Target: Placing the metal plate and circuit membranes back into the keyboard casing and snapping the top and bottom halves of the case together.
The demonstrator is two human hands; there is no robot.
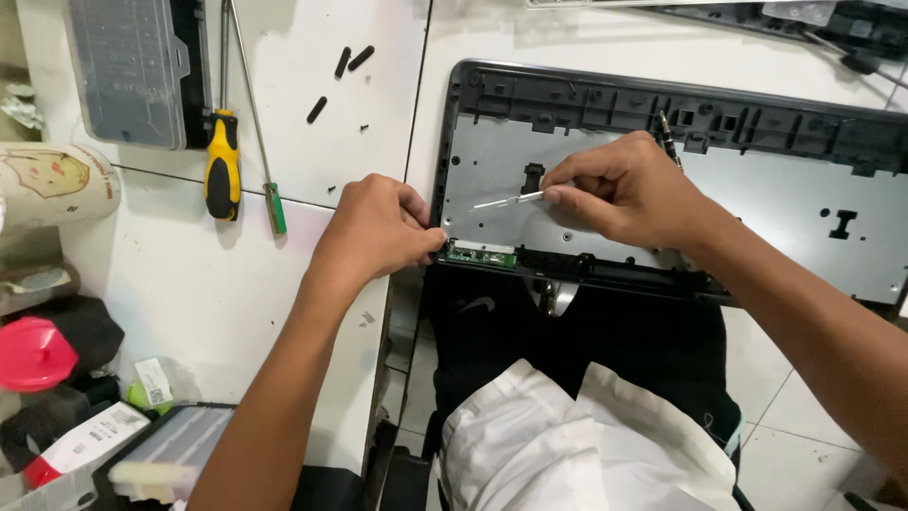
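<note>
While holding: the laptop shell (757, 203) lies on the white table (227, 284).
Left hand (378, 232): fingers pressed on shell's near-left corner.
Right hand (629, 189): pinching a thin screwdriver (508, 200) above shell's metal plate.

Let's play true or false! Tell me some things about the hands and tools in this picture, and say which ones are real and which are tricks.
1. The right hand holds a thin silver tool over the grey panel. True.
2. The left hand holds the yellow screwdriver. False: that screwdriver lies on the white table, and the left hand rests at the panel's corner.
3. A small green circuit board sits at the panel's near edge. True.
4. The green screwdriver is stuck in the panel. False: it lies on the table beside the yellow one.
5. Small black bits lie on the table. True.
</note>
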